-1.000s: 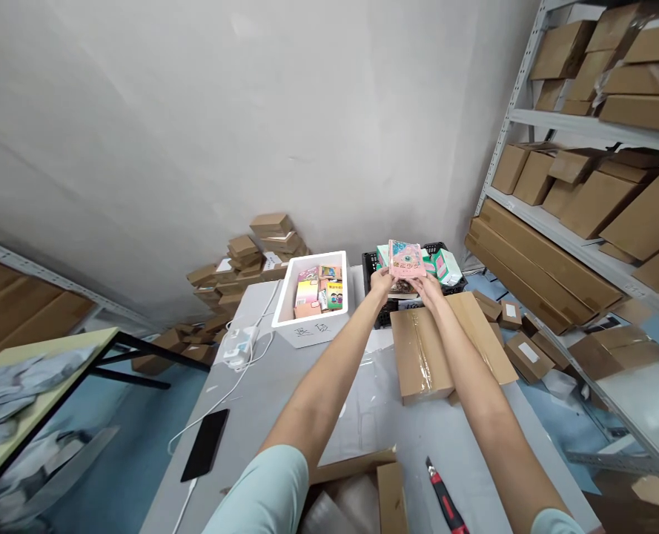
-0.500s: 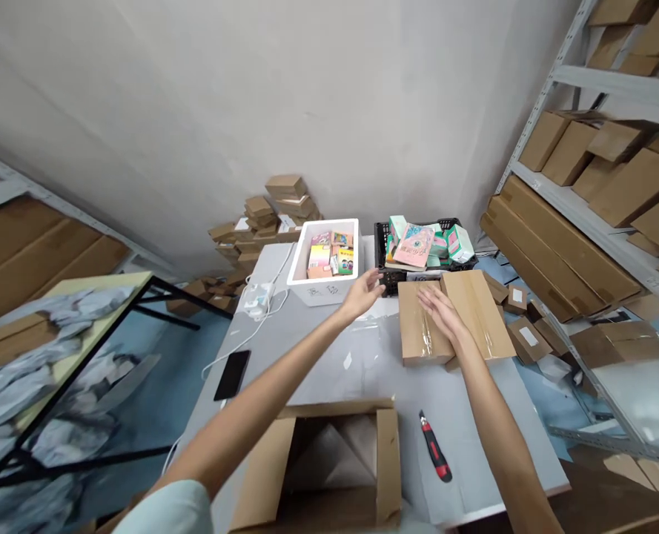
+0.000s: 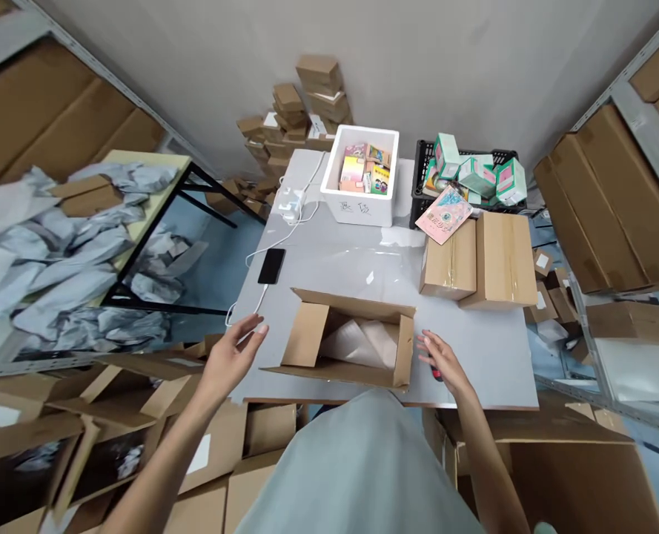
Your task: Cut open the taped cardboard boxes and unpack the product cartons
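An open cardboard box (image 3: 310, 337) stands at the table's near edge, its flaps folded out and white wrapping material (image 3: 359, 343) inside. To its left hovers my left hand (image 3: 233, 356), fingers apart and holding nothing. My right hand (image 3: 441, 362) is just past the box's right side, fingers spread, above a red and black utility knife (image 3: 436, 374) that it mostly covers. Two taped cartons (image 3: 499, 259) sit side by side at the right. A pink booklet (image 3: 445, 215) lies tilted on the nearer carton and against the black crate.
A white foam box (image 3: 359, 209) with small colourful packets stands at the back, beside a black crate (image 3: 419, 194) of green and white boxes. A phone (image 3: 272, 265) with a white cable lies at left. Open cartons (image 3: 212, 445) crowd the floor below; shelves flank both sides.
Both hands have come back from the far side of the table to either side of the open box. The pink booklet has shifted from the crate onto the carton. My view has tilted down.
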`<state>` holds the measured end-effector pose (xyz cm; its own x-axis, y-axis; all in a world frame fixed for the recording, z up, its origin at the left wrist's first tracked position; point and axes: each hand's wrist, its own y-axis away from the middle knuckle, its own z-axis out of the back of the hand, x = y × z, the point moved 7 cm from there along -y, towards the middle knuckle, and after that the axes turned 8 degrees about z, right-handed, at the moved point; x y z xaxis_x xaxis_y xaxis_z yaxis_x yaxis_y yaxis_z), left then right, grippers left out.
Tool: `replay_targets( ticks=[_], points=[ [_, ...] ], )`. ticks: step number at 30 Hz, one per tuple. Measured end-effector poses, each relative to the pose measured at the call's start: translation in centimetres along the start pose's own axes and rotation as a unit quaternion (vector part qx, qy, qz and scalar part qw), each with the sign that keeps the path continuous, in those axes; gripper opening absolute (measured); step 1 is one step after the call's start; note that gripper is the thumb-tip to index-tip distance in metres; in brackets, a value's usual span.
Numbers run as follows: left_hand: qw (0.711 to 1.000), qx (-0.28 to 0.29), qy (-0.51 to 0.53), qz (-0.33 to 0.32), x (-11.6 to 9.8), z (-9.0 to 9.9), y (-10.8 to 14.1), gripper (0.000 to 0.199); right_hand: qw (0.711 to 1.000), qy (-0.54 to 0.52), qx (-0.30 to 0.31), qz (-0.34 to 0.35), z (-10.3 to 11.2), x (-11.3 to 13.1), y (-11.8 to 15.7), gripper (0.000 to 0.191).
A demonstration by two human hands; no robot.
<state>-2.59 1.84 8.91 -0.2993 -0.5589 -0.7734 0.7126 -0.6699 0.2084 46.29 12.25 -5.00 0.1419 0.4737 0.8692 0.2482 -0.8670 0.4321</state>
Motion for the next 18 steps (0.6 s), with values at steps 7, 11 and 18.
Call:
replay_targets(
  ticks=[7, 11, 18],
  points=[
    [0.987, 0.002, 0.025, -0.156, -7.6, -3.9, 2.2, 0.060, 0.992, 0.017, -0.069, 0.101, -0.3, 6.1, -5.3, 0.056],
    [0.961, 0.093, 0.053, -0.253, -15.4, -9.7, 1.6, 0.054, 0.980, 0.011, -0.120, 0.155, -0.5, 10.4, -9.8, 0.043],
    [0.951, 0.285, 0.088, -0.081, -24.3, -26.7, -6.3, 0.040, 0.971, -0.013, -0.178, 0.159, -1.2, 13.7, -17.1, 0.031]
  ],
)
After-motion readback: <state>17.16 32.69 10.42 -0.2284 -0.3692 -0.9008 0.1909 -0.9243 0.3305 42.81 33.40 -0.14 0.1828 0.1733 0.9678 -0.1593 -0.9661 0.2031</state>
